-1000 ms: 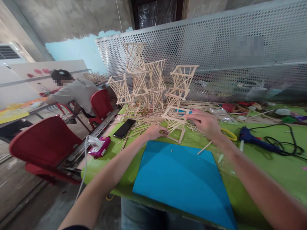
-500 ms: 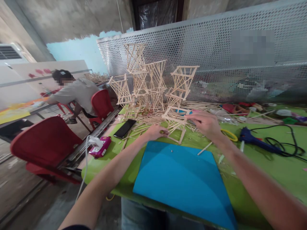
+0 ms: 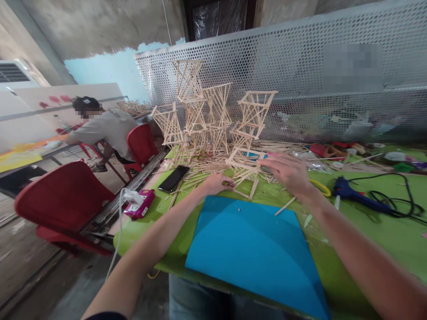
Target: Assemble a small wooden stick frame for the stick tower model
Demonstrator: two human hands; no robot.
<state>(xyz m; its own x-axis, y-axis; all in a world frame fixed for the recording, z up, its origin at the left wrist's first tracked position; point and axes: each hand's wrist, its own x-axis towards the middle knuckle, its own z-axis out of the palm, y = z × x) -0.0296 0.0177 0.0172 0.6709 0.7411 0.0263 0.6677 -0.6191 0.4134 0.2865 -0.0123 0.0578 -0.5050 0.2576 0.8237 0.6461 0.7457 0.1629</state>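
Note:
A small frame of thin wooden sticks stands just beyond the blue sheet. My left hand is at its lower left corner, thumb and fingertips closed on a stick there. At the frame's upper right corner, my right hand has its fingers drawn together against the corner. A small greyish bit shows under those fingers, too blurred to name. Behind the frame rise taller stick towers and, on the right, a separate stick tower.
Loose sticks are heaped around the towers. A black phone and a pink power strip lie left. Rightward are a yellow ring and a blue glue gun with its cord. Another person sits far left.
My right hand has shifted slightly to the right at the frame's corner. My left hand and the frame stay in place.

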